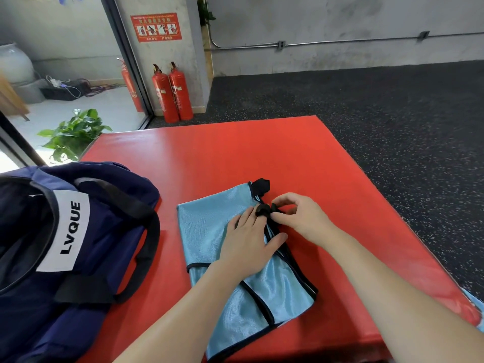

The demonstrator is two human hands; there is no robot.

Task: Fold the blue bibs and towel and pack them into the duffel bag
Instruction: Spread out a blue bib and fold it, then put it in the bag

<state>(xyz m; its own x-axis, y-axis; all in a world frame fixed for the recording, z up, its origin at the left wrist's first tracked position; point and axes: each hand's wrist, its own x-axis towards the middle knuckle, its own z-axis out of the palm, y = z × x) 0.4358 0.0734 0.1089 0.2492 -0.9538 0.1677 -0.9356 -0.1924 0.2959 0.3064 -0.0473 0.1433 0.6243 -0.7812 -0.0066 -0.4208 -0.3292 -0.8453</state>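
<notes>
A light blue bib [209,226] with black trim lies folded on the red mat [235,153]. My left hand [248,239] lies flat on the bib, fingers straight, with a black strap [262,210] looped over one fingertip. My right hand [301,216] pinches that same black strap at the bib's right edge. Another black strap end [262,186] sticks out at the bib's far corner. The navy duffel bag [78,244] with a white LVQUE label stands open at the left, black handles draped over it.
More light blue fabric [475,305] peeks past the mat's right edge. Dark speckled floor [392,113] surrounds the mat. Red fire extinguishers [172,93] stand by the far wall, and a green plant [73,134] sits beyond the mat's left corner.
</notes>
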